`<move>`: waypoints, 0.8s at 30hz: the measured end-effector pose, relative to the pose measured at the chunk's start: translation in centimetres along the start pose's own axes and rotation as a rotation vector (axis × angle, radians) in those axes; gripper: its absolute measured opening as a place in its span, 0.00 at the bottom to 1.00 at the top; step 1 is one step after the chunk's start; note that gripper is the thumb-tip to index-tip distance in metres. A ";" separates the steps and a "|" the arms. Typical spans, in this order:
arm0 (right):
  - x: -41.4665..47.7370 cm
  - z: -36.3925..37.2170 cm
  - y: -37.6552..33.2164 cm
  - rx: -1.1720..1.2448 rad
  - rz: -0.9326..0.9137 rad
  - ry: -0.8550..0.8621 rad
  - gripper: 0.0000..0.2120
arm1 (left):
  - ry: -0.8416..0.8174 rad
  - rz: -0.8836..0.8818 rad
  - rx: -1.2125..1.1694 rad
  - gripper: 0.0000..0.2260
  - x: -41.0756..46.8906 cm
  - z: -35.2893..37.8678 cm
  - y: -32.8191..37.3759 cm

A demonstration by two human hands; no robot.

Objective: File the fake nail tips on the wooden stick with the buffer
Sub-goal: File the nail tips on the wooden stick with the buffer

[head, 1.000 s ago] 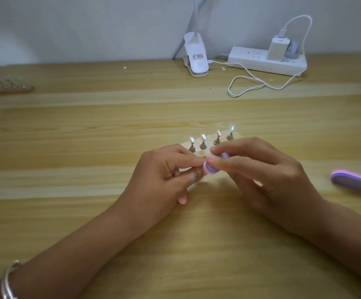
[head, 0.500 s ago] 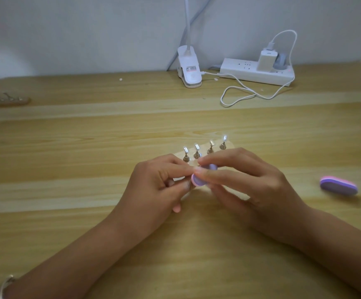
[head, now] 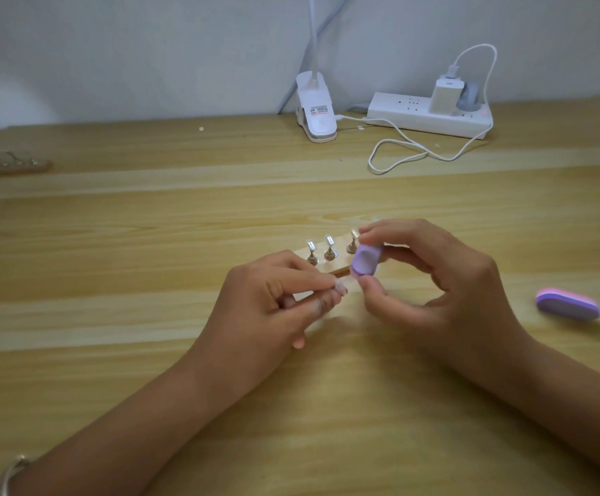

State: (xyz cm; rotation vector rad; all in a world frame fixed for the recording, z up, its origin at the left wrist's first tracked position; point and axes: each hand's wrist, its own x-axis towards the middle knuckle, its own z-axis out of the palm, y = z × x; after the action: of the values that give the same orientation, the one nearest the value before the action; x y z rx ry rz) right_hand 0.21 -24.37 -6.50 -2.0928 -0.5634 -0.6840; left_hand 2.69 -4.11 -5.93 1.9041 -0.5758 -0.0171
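A wooden stick (head: 334, 268) lies on the table with several clear fake nail tips (head: 330, 241) standing on small metal holders. My left hand (head: 273, 302) pinches the near end of the stick, where one nail tip (head: 340, 288) shows between thumb and forefinger. My right hand (head: 434, 284) holds a small purple buffer (head: 364, 260) between thumb and fingers, its flat face turned towards me, just right of and above that tip. The buffer is not touching the tip. My right fingers hide the far end of the stick.
A second purple and pink buffer (head: 567, 304) lies on the table to the right. At the back stand a white clip lamp (head: 315, 112), a white power strip (head: 431, 114) with a charger and a looped cable (head: 398, 152). Another wooden holder (head: 6, 162) sits far left.
My right hand has lifted the buffer off the nail tip and turned its face towards me. The left hand still holds the stick.
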 end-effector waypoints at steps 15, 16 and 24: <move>-0.1 0.3 -0.1 -0.071 -0.102 -0.099 0.12 | -0.010 -0.022 -0.022 0.10 0.1 0.0 -0.2; -0.1 0.2 -0.1 -0.062 -0.102 -0.104 0.11 | -0.013 -0.016 -0.017 0.10 0.1 0.0 -0.2; -0.1 0.3 -0.1 -0.057 -0.125 -0.124 0.12 | -0.009 -0.003 -0.033 0.10 0.1 0.0 -0.2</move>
State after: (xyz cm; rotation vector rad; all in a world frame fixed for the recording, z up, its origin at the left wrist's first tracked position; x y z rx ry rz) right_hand 0.15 -24.09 -6.68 -2.1779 -0.7564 -0.6506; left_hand 2.90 -4.05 -6.10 1.8741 -0.5758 -0.0363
